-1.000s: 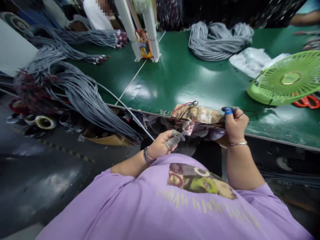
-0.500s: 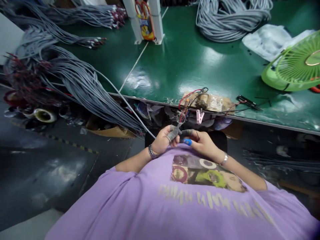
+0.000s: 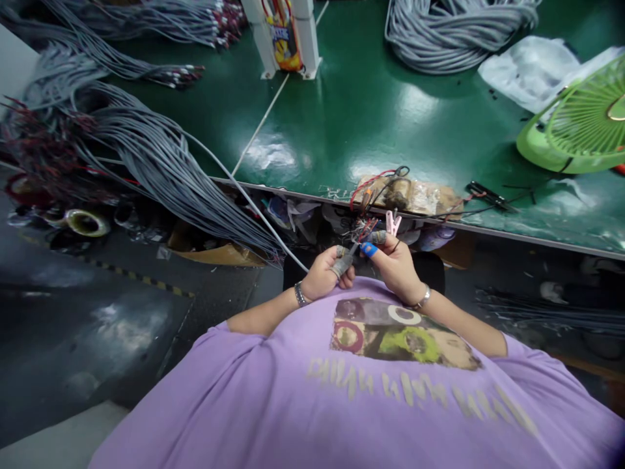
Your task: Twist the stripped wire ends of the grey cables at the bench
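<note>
My left hand point(image 3: 326, 270), with grey-wrapped fingertips, is closed on the end of a grey cable point(image 3: 263, 218) that runs in from the bundle at the left. My right hand point(image 3: 394, 264), with blue tape on the thumb, pinches at the cable's tip, close to my left fingers. What exactly its fingers grip is too small to tell. Just beyond the fingertips hang thin red and bare wires point(image 3: 364, 228) at the table edge. A pink clip point(image 3: 392, 223) hangs beside them, in front of a taped cardboard piece point(image 3: 422, 197).
A thick bundle of grey cables point(image 3: 146, 153) hangs over the table's left edge. On the green table point(image 3: 342, 130) are a cable coil point(image 3: 454, 39), a plastic bag point(image 3: 530, 71), a green fan point(image 3: 576, 124), a black tool point(image 3: 491, 197) and a white stand point(image 3: 310, 39).
My right hand has moved up and forward, from beside my left fingers to the cable's tip near the wires. My left hand has shifted slightly to the right. The view has tilted a little.
</note>
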